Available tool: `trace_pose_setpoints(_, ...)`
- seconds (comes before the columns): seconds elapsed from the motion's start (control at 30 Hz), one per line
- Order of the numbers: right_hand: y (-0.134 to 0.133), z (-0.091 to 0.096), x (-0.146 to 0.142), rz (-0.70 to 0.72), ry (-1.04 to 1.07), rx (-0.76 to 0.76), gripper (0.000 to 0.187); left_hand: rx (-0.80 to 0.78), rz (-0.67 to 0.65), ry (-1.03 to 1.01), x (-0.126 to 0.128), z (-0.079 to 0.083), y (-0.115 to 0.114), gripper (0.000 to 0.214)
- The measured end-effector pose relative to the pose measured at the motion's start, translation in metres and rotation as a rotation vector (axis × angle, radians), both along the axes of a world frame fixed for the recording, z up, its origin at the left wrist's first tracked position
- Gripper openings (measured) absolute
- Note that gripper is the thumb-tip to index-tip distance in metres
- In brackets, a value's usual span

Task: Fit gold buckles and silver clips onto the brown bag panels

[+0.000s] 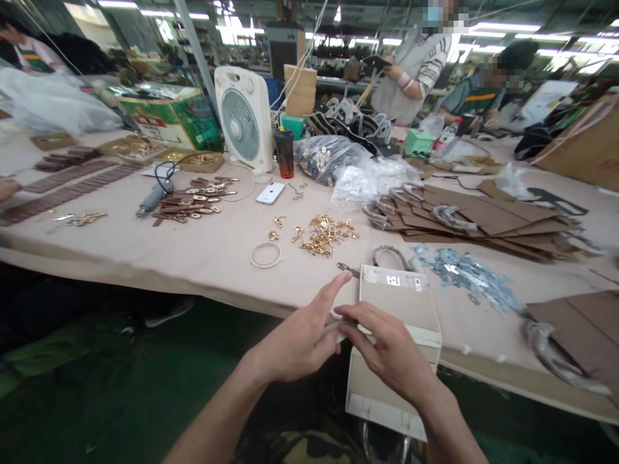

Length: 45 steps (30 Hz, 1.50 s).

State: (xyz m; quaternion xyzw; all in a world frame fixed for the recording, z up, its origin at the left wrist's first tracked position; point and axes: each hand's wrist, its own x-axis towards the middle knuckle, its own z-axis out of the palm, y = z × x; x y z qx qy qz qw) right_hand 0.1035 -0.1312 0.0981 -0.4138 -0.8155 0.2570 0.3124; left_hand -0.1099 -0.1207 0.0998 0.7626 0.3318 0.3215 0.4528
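Note:
My left hand (307, 332) and my right hand (387, 341) meet over the table's front edge. Their thumbs and fingertips close on a small pale piece (333, 327), mostly hidden, whose kind I cannot make out. The left index finger points forward. Right beside the hands lies an off-white bag (396, 293), its lower part hanging over the edge, with a looped handle (389, 251) behind it. A brown strap with a metal buckle (347, 269) sticks out at its left. Farther left is a roll of tape (265, 255), and gold-coloured metal fittings (325, 235) are heaped beyond.
Bluish-grey small pieces (471, 277) and stacked brown panels (483, 219) lie right. Left are brown straps (191, 203), a grey power screwdriver (155, 196) and a phone (271, 193). A fan (244, 119) and a tumbler (284, 154) stand behind. Other people are across the table.

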Motion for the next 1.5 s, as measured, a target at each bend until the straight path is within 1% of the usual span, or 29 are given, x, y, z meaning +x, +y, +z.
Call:
trace_pose_setpoints(0.07, 0.001, -0.004, 0.001, -0.019, 0.031, -0.002, 0.017, -0.006, 0.012, 0.052, 0.001, 0.001, 0.003, 0.078)
trace_pose_setpoints(0.1, 0.002, -0.006, 0.002, -0.028, 0.046, -0.002, 0.016, -0.015, 0.013, 0.082, 0.001, 0.001, 0.005, 0.07)
trace_pose_setpoints(0.2, 0.001, -0.009, 0.005, -0.056, 0.095, -0.019, 0.016, -0.049, 0.001, 0.182, 0.004, -0.001, 0.01, 0.033)
trace_pose_setpoints(0.23, 0.001, -0.01, 0.006, -0.07, 0.108, -0.033, 0.016, -0.054, 0.005, 0.208, 0.005, -0.002, 0.01, 0.028)
trace_pose_setpoints(0.37, 0.001, -0.009, 0.011, -0.122, 0.135, -0.094, 0.013, -0.015, 0.051, 0.274, 0.01, -0.004, 0.012, 0.027)
trace_pose_setpoints(0.5, 0.001, -0.009, 0.015, -0.131, 0.126, -0.128, 0.011, 0.022, 0.028, 0.331, 0.012, -0.002, 0.012, 0.029)
trace_pose_setpoints(0.67, 0.001, -0.012, 0.019, -0.136, 0.114, -0.172, 0.012, 0.027, 0.013, 0.312, 0.016, -0.004, 0.012, 0.028)
trace_pose_setpoints(0.83, -0.001, -0.012, 0.021, -0.129, 0.097, -0.186, 0.013, -0.023, 0.039, 0.35, 0.019, -0.005, 0.012, 0.028)
trace_pose_setpoints(1.07, -0.003, -0.014, 0.028, -0.155, 0.085, -0.183, 0.012, 0.034, 0.003, 0.409, 0.028, -0.005, 0.015, 0.03)
trace_pose_setpoints(1.27, -0.006, -0.015, 0.036, -0.197, 0.125, -0.205, 0.011, 0.07, 0.021, 0.371, 0.036, -0.007, 0.016, 0.024)
trace_pose_setpoints(1.37, -0.007, -0.017, 0.04, -0.224, 0.152, -0.212, 0.011, 0.085, 0.013, 0.33, 0.041, -0.008, 0.017, 0.025)
trace_pose_setpoints(1.5, -0.007, -0.021, 0.043, -0.229, 0.224, -0.164, 0.01, 0.068, 0.026, 0.268, 0.046, -0.01, 0.018, 0.028)
